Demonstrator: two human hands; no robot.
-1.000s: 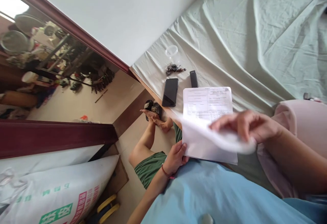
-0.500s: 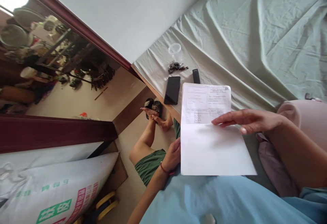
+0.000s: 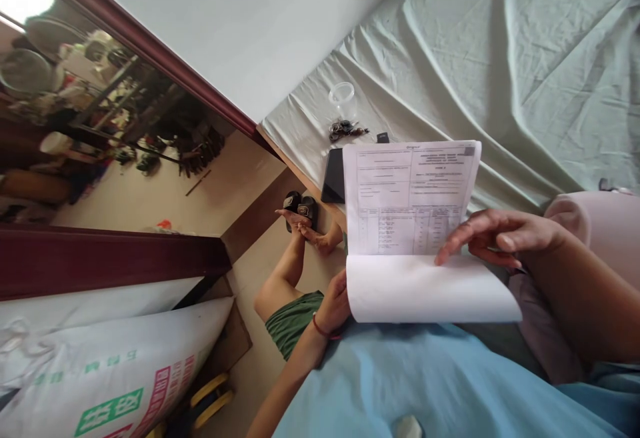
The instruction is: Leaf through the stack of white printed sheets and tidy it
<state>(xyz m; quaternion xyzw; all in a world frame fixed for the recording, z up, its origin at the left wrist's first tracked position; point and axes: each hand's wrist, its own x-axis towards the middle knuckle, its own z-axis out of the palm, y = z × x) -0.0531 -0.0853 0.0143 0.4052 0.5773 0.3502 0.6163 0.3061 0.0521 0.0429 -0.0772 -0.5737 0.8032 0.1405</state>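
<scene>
A stack of papers (image 3: 400, 195) lies over my lap, its upper sheet printed with a form and table. Toward my body, a blank white sheet (image 3: 425, 291) bends down over the lower half, its right corner curling out. My left hand (image 3: 334, 305) grips the stack at its left edge, the fingers partly hidden behind it. Above the fold on the right is my right hand (image 3: 505, 235), open, with the index finger stretched down to the blank sheet's upper edge and the other fingers loosely bent.
Beyond the papers, on a pale green sheet (image 3: 475, 78), are a partly covered phone (image 3: 333, 178), a small black object (image 3: 383, 137), keys (image 3: 346, 130) and a clear plastic cup (image 3: 342, 98). Pink cloth (image 3: 595, 231) lies to the right. A white sack (image 3: 125, 365) stands at left.
The stack has risen and tilted toward me, covering more of the phone and black object. The blank sheet now curls, and my right hand has shifted slightly right and down.
</scene>
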